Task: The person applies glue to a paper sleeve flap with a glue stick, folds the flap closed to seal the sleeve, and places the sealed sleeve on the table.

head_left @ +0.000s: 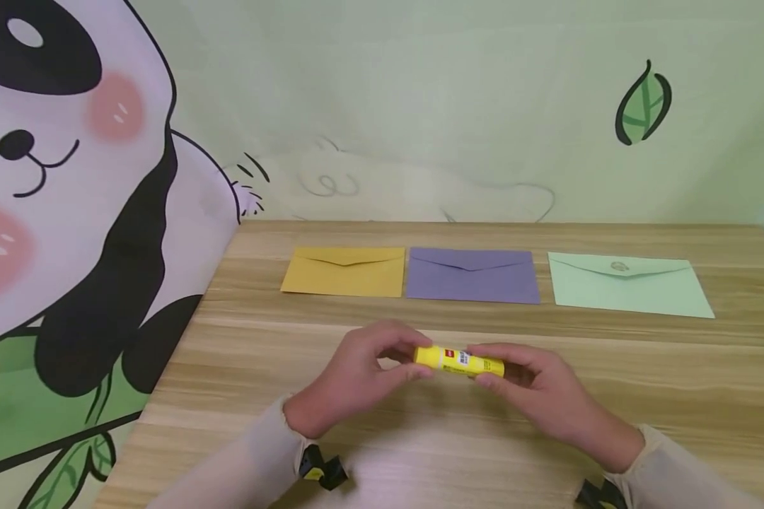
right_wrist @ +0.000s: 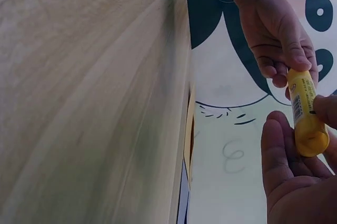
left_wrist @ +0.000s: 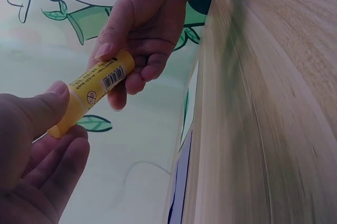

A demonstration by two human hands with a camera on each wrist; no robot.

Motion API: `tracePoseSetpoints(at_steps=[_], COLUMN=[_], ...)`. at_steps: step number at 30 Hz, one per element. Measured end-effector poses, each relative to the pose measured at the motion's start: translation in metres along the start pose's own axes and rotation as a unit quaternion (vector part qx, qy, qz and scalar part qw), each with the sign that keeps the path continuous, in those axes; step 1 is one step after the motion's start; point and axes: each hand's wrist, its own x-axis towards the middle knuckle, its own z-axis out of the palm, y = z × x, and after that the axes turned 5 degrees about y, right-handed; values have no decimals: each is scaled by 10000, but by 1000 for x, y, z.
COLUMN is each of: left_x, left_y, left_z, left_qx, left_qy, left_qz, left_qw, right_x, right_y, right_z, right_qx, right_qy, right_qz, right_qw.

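Observation:
Between both hands a yellow glue stick (head_left: 458, 361) is held lengthwise above the table. My left hand (head_left: 363, 371) pinches its left end, the capped one, between thumb and fingers. At the other end my right hand (head_left: 544, 389) grips the body with thumb and fingertips. In the left wrist view a barcode shows on the glue stick (left_wrist: 105, 79), and its cap still sits against the body. The right wrist view shows the rounded yellow base of the glue stick (right_wrist: 310, 137) near the right palm.
Beyond the hands, a yellow envelope (head_left: 344, 276), a purple envelope (head_left: 471, 279) and a pale green envelope (head_left: 630, 286) lie in a row, flaps folded down. They rest on a wood-grain table (head_left: 261, 353). Behind it stands a green wall with a panda drawing (head_left: 121, 233).

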Motion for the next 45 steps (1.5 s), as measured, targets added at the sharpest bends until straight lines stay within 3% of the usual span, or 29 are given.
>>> tracePoseSetpoints(at_steps=[11,16,24,33,38,45], left_x=[4,1,-13,-31,-37,-47], left_y=[-4,-13,-30,-51,-58,-67], left_z=[-14,-27,-54,-91,-116,-143], left_qx=[326,900,2094,2992,3309,3615], left_qy=[300,434,787,1293,1665,1897], left_qz=[237,578,711,643,409,-263], left_qw=[9987,9933,9721,9432,9280,9125], right_x=[2,1,-2,-4,-3,-2], right_y=[7,16,22,26,26,27], right_z=[-5,-12,-21,-29,-31,-35], right_qx=[37,24,21,-145,-241,-325], right_qy=[132,144,87,-25,26,53], right_qz=[37,60,-137,-257,-264,-298], right_qw=[9999,9999,9999,9996,9994,9990])
